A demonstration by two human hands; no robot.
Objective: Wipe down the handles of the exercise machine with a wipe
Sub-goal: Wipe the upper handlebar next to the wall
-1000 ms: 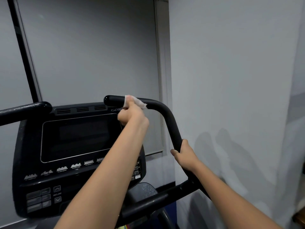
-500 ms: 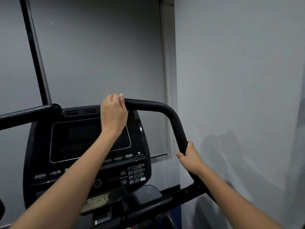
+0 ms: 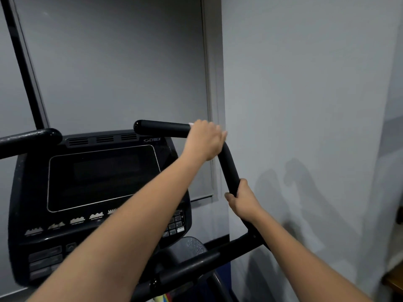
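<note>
Slid right along black handle [image 3: 161, 128]: left hand [image 3: 204, 139] wrapped round bend, wipe [image 3: 191, 124] barely peeking; right hand [image 3: 243, 200] gripping lower.

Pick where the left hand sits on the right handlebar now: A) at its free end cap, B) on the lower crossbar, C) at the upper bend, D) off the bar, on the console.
C: the left hand wraps the right handlebar at its upper bend, above the right hand.

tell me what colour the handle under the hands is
Black, with a slight sheen, seen in the head view: handle.
</note>
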